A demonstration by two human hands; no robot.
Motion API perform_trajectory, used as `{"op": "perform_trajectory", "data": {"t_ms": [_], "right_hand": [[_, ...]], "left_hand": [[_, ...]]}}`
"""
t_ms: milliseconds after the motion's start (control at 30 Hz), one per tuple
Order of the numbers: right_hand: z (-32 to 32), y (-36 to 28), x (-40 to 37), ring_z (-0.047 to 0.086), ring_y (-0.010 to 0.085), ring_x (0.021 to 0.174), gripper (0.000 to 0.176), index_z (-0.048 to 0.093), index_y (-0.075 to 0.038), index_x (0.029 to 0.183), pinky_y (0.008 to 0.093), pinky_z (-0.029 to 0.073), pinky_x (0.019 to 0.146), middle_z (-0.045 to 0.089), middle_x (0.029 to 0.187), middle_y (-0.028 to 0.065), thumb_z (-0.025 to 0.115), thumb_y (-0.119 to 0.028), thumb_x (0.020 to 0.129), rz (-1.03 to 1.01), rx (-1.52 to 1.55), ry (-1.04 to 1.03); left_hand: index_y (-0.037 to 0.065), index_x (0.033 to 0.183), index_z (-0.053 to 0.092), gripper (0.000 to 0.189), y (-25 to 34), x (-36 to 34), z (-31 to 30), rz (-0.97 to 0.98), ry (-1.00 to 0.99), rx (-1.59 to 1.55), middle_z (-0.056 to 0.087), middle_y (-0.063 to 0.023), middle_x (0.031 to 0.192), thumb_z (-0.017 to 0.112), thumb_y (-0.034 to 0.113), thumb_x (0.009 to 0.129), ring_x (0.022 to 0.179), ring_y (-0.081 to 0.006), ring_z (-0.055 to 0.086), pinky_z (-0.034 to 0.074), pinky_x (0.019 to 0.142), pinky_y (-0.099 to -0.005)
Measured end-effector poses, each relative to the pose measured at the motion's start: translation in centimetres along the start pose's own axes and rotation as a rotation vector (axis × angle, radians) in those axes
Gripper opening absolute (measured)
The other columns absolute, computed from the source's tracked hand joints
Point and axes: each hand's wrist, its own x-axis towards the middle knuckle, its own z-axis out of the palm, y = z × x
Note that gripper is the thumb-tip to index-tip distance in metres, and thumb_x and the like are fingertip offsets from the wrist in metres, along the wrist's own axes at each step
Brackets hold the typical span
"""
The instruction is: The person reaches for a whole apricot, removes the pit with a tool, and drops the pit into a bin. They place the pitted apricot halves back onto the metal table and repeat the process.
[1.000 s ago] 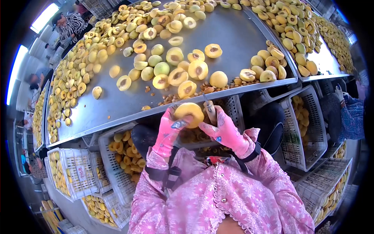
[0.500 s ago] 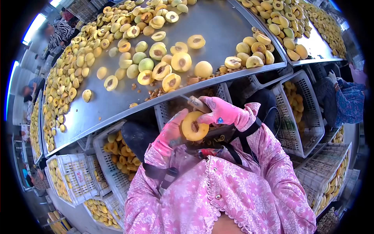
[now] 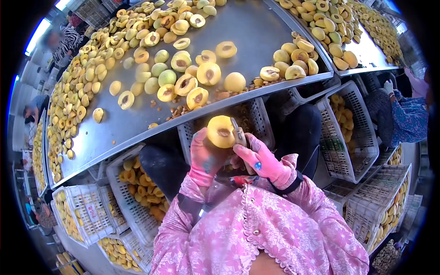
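My left hand [image 3: 205,158], in a pink glove, holds a yellow peach half [image 3: 221,131] with its cut face and stone turned up toward me. In my right hand [image 3: 257,158], gloved in pink too, is a small knife [image 3: 237,133] whose blade stands right beside the peach half. Both hands are just below the front edge of the steel table [image 3: 256,32], over a white crate. On the table close ahead lie several cut peach halves [image 3: 196,97] and a whole peach [image 3: 234,81], with loose stones [image 3: 181,110] along the edge.
More peach halves are heaped at the table's left [image 3: 78,91] and back right [image 3: 321,18]. White plastic crates with fruit stand under the table [image 3: 137,183] and at the right [image 3: 346,133]. Another person in blue sleeves [image 3: 403,114] works at the right; others stand far left.
The peach half has been lifted and turned, and my right hand dropped lower, bringing the knife upright next to the fruit. A second ago I held a whole-looking peach higher, near the table edge.
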Motion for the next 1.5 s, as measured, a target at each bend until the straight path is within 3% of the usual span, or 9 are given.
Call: {"op": "perform_trajectory", "data": {"t_ms": [133, 267, 300, 467, 500, 600, 1133, 1333, 1500], "right_hand": [[-1.0, 0.6, 0.8, 0.058, 0.0087, 0.073, 0.032, 0.043, -0.003, 0.118, 0.0212, 0.046, 0.063, 0.060, 0.085, 0.0037, 0.052, -0.021, 0.093, -0.156, -0.186, 0.065], [-1.7, 1.0, 1.7, 0.054, 0.0071, 0.074, 0.033, 0.044, -0.002, 0.119, 0.0205, 0.044, 0.060, 0.057, 0.083, 0.0015, 0.055, -0.016, 0.092, -0.170, -0.368, 0.074], [-1.2, -0.4, 1.1, 0.058, 0.0150, 0.070, 0.030, 0.048, 0.000, 0.111, 0.0289, 0.047, 0.065, 0.060, 0.080, 0.0089, 0.059, -0.016, 0.088, -0.155, -0.568, 0.121], [-0.1, -1.0, -0.8, 0.060, 0.0375, 0.076, 0.023, 0.048, 0.000, 0.102, 0.0366, 0.047, 0.065, 0.060, 0.082, 0.0204, 0.058, -0.015, 0.087, -0.121, -0.747, 0.105], [0.0, -0.8, -1.0, 0.061, 0.0375, 0.078, 0.022, 0.048, 0.000, 0.100, 0.0368, 0.047, 0.065, 0.061, 0.084, 0.0203, 0.058, -0.015, 0.087, -0.183, -0.783, 0.071], [0.2, 0.7, -0.8, 0.046, 0.0136, 0.056, 0.022, 0.047, -0.002, 0.106, 0.0294, 0.041, 0.054, 0.050, 0.067, 0.0064, 0.057, -0.011, 0.089, -0.222, -0.805, 0.095], [1.1, 1.4, 0.0, 0.058, 0.0442, 0.074, 0.021, 0.044, -0.001, 0.099, 0.0434, 0.046, 0.058, 0.058, 0.077, 0.0244, 0.057, -0.010, 0.086, -0.165, -1.009, 0.202], [0.1, 3.7, 0.9, 0.057, 0.0451, 0.072, 0.024, 0.042, -0.001, 0.098, 0.0451, 0.045, 0.057, 0.058, 0.076, 0.0247, 0.058, -0.013, 0.086, -0.153, -1.007, 0.188], [-0.3, 4.3, 1.0, 0.058, 0.0425, 0.071, 0.017, 0.043, -0.002, 0.095, 0.0440, 0.045, 0.056, 0.059, 0.076, 0.0225, 0.053, -0.013, 0.087, -0.075, -0.951, 0.101]], "left_hand": [[-0.004, 0.128, 0.041, 0.059, 2.4, -0.8, 0.8, -0.111, -0.133, 0.217, 0.048, -0.0228, 0.126, 0.053, 0.031, 0.082, 0.112, -0.0372, 0.050, 0.039, 0.099, -0.0462], [-0.008, 0.127, 0.040, 0.058, 2.7, -1.1, 0.9, -0.036, 0.007, 0.191, 0.046, -0.0245, 0.129, 0.051, 0.031, 0.085, 0.118, -0.0387, 0.047, 0.032, 0.104, -0.0538], [-0.006, 0.125, 0.042, 0.054, 2.7, -1.2, 0.8, -0.023, 0.054, 0.182, 0.049, -0.0226, 0.125, 0.052, 0.030, 0.086, 0.114, -0.0367, 0.050, 0.036, 0.099, -0.0525], [0.003, 0.121, 0.050, 0.042, 1.3, -1.3, 1.8, 0.096, 0.240, 0.249, 0.060, -0.0132, 0.106, 0.056, 0.029, 0.089, 0.093, -0.0266, 0.061, 0.054, 0.078, -0.0448], [0.003, 0.120, 0.051, 0.042, 1.1, -1.3, 2.2, 0.143, 0.240, 0.298, 0.060, -0.0130, 0.106, 0.055, 0.030, 0.089, 0.093, -0.0256, 0.062, 0.054, 0.078, -0.0427], [0.003, 0.120, 0.052, 0.041, 0.6, -1.1, 2.1, 0.251, 0.261, 0.445, 0.060, -0.0125, 0.108, 0.053, 0.031, 0.090, 0.093, -0.0235, 0.062, 0.054, 0.077, -0.0375], [0.001, 0.123, 0.050, 0.037, -1.0, -0.9, 1.9, 0.398, 0.113, 0.444, 0.057, -0.0137, 0.116, 0.046, 0.021, 0.092, 0.104, -0.0231, 0.057, 0.046, 0.092, -0.0341], [0.001, 0.116, 0.054, 0.033, -2.0, -0.4, 1.5, 0.424, 0.237, 0.513, 0.059, -0.0152, 0.114, 0.053, 0.018, 0.088, 0.103, -0.0245, 0.058, 0.046, 0.092, -0.0351], [0.003, 0.107, 0.060, 0.027, -2.1, 0.5, -0.2, 0.439, 0.232, 0.521, 0.063, -0.0074, 0.104, 0.067, 0.012, 0.083, 0.091, -0.0150, 0.060, 0.050, 0.079, -0.0278]]}}
